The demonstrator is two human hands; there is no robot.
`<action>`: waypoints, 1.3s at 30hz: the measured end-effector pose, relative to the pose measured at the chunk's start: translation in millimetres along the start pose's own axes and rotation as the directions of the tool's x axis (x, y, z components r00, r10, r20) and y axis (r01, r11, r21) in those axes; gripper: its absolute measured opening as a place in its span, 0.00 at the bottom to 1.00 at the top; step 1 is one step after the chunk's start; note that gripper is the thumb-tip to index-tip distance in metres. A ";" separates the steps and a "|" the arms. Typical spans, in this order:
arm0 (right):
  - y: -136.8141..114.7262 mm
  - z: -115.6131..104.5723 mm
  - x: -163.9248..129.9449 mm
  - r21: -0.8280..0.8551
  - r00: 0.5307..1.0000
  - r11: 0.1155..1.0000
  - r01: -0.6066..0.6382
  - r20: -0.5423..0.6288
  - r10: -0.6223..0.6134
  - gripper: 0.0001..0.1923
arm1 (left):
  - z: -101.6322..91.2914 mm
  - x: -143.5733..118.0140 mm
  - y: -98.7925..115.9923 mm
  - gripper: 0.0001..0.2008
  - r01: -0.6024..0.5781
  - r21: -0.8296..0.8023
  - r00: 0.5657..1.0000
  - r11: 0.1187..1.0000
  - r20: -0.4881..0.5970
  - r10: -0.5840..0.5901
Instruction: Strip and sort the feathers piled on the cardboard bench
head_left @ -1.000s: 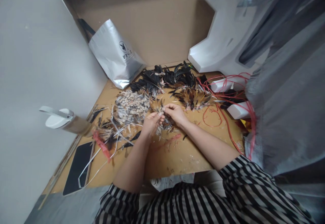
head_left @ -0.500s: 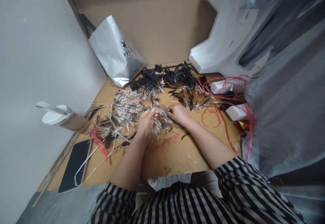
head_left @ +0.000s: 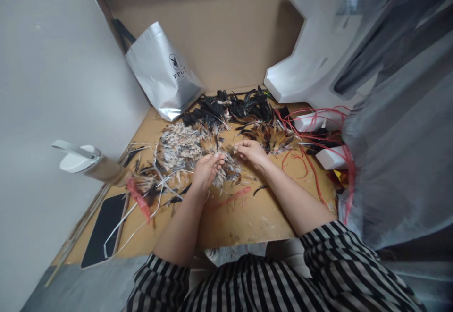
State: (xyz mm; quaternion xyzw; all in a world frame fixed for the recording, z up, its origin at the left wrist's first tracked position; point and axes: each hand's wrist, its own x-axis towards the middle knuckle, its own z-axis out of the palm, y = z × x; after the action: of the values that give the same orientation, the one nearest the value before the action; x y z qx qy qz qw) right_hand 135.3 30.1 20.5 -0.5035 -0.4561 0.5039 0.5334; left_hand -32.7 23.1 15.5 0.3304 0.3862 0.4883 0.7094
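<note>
Speckled feathers (head_left: 226, 168) lie mid-counter, pinched between both hands; left hand (head_left: 206, 169) closed on the clump, right hand (head_left: 250, 153) at 2 o'clock, fingers nipping a quill (fine detail unclear); risk: loose plumes scattering into red cords (head_left: 311, 156).

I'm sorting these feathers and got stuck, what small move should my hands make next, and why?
Probably draw the right hand gently away from the left hand. Both pinch at the same speckled feather bundle lying on the cardboard, so a small pull should free one feather while the left steadies the rest.
</note>
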 end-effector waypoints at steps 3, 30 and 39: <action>-0.3 7.0 -3.9 0.145 0.999 0.989 -0.002 0.038 -0.004 0.11 | -0.7 0.2 -2.7 0.08 0.032 0.016 0.999 0.999 0.039 -0.033; 4.6 27.4 -15.5 0.172 0.998 0.985 0.004 0.065 -0.015 0.13 | 2.4 -3.3 -4.6 0.10 -0.049 0.221 0.994 0.974 0.103 0.027; 4.8 31.7 -19.1 0.228 0.991 0.973 -0.044 0.135 0.013 0.14 | 2.9 -5.1 -5.5 0.10 -0.025 0.201 0.990 0.979 0.144 -0.004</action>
State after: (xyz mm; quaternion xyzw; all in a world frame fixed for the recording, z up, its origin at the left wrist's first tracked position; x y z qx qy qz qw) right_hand 101.9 13.5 18.5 -0.4103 -0.4217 0.5932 0.5495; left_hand -28.9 16.3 13.4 0.4370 0.3800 0.4253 0.6956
